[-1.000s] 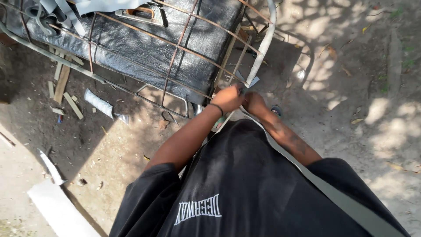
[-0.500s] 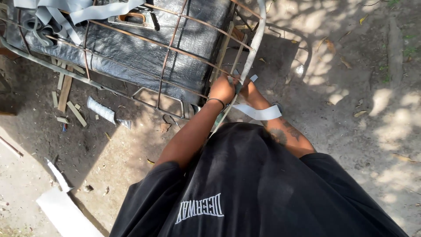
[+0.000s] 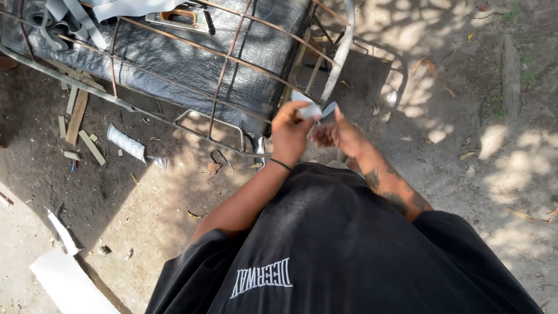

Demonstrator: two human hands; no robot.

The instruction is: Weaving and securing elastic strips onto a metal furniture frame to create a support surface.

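Bare dirt ground [image 3: 465,174] lies in dappled sunlight and leaf shadow. Left of the rusty wire frame [image 3: 221,75], wood scraps [image 3: 78,116] are scattered; a white board [image 3: 70,285] lies well below them, near the lower edge

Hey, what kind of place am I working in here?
Probably an outdoor yard workshop: bare dirt ground in dappled tree shade, wood offcuts scattered about, and a rusty metal frame lying there.

Both hands have come up off the frame's corner rail: the left hand [image 3: 290,132] now pinches the pale strip [image 3: 308,110] near its end, and the right hand [image 3: 340,132] seems to have let the long loop go.
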